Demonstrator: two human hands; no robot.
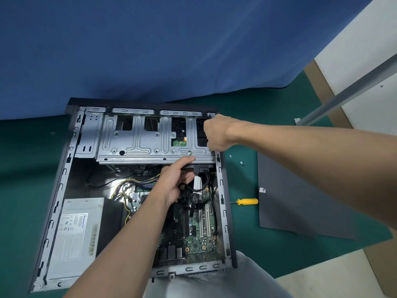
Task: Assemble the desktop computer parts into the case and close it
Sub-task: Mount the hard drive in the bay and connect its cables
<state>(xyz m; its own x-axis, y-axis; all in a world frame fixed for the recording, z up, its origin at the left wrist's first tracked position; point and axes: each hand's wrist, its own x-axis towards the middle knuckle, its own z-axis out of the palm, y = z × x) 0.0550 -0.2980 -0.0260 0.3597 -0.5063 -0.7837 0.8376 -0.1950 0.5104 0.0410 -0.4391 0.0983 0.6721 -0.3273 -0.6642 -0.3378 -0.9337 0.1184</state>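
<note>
Case (pixel 61 186) lies open on the green bench (pixel 242 233), both your hands in it. Your right hand (pixel 214 134) has its fingers clenched on the drive cage (pixel 137 143) at its right end. Your left hand (pixel 174 183) sets its thumb on the cage's front lip, fingers reaching beneath toward the black connector (pixel 200 168); gripping or not, can't tell. Right of them lie the yellow screwdriver (pixel 247 201) and the side panel (pixel 300 201).

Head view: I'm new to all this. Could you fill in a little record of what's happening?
Case: open black metal computer case, lying flat on green mat
Left hand: thumb on front edge of silver metal drive cage, fingers among black cables
Right hand: curled at the cage's right edge
Beside case: yellow-handled screwdriver, flat black side panel
</note>
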